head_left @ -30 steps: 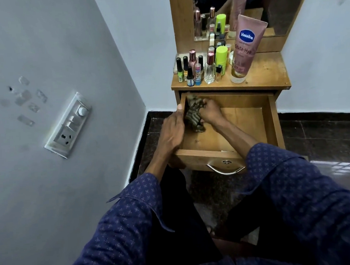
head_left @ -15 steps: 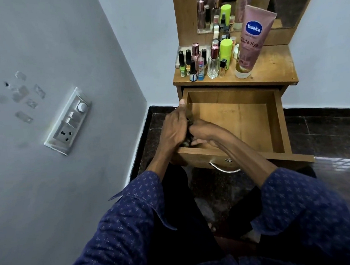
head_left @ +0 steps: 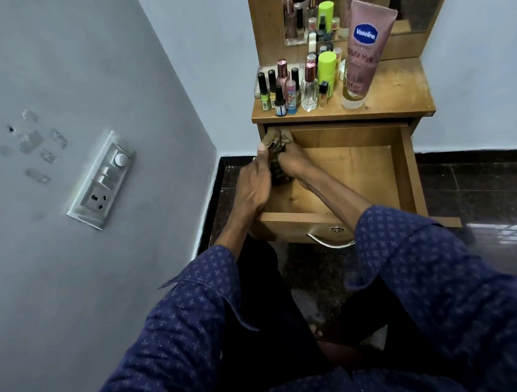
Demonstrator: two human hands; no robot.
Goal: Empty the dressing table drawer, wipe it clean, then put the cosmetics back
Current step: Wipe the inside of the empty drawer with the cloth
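My right hand (head_left: 291,163) presses a crumpled cloth (head_left: 276,147) into the open drawer (head_left: 356,170) corner; my left hand (head_left: 252,185) grips the drawer side beside it.

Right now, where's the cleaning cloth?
The cloth is inside the open drawer at its back left corner, held by the right hand, with the left hand beside it.

Pale grey walls (head_left: 72,270) with a switchboard (head_left: 101,180), glossy dark stone floor (head_left: 480,186), a mirror (head_left: 390,3) above.
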